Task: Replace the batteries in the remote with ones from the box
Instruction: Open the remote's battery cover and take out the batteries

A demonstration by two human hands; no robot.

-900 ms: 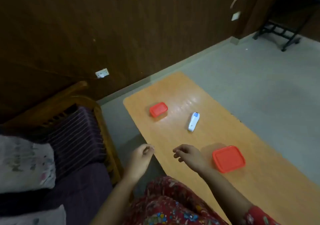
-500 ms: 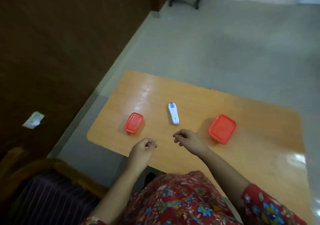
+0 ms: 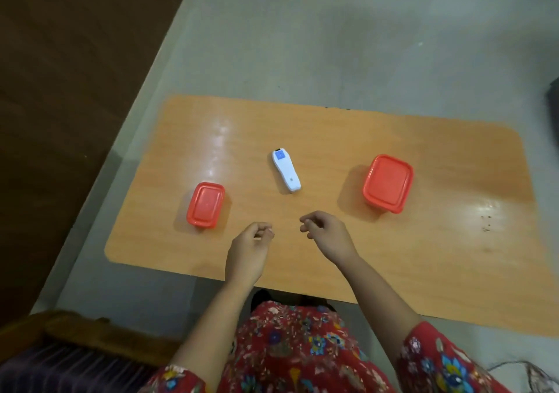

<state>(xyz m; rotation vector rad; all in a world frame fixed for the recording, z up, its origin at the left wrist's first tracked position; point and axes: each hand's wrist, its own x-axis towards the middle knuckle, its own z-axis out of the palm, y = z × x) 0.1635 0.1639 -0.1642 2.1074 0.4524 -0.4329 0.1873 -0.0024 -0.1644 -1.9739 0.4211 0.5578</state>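
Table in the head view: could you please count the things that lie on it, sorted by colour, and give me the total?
Red: 2, the small rectangular red plastic box and the larger square red plastic box, both with lids on.
White: 1, the slim white plastic remote with a blue button.
Total on the orange wooden table: 3.

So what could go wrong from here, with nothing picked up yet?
Both the small red box and the large red box are lidded and show nothing of their contents, so the wrong one might get opened first. The remote lies on a glossy table; it could slide away when gripped.
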